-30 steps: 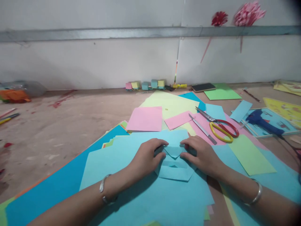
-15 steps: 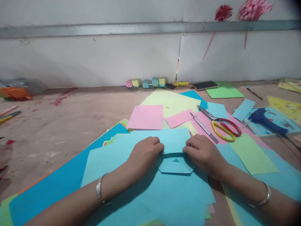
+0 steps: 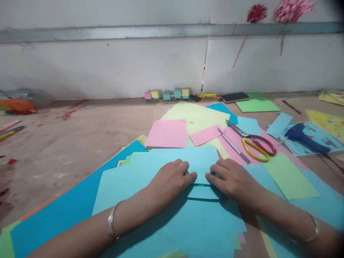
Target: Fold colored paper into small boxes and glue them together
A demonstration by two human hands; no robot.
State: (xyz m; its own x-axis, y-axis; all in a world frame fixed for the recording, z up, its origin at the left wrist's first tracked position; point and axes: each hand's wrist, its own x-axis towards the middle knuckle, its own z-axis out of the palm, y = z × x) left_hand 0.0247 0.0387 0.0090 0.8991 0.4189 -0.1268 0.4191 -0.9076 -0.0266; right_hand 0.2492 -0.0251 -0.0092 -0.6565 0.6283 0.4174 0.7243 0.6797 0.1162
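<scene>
A light blue sheet of paper [image 3: 203, 168] lies folded on a stack of larger light blue sheets [image 3: 172, 225]. At its left side my left hand [image 3: 172, 175] is closed on the flap, thumb along the lower edge. My right hand [image 3: 228, 177] grips the right side likewise, its thumb pointing toward the left one. Below the flap, a strip of the paper's lower folded part shows. Both hands hide the sheet's side edges.
Scissors [image 3: 255, 145] with red and yellow handles and a craft knife [image 3: 233, 145] lie right of centre. A blue glue gun [image 3: 306, 138] rests farther right. Pink paper [image 3: 166, 133] is behind the hands. A phone [image 3: 235, 97] and small paper blocks [image 3: 167, 94] stand by the wall.
The flap has come down toward me, covering the small triangular mark and narrowing the gap beneath. Both hands have moved slightly nearer to me, their thumbs closer together.
</scene>
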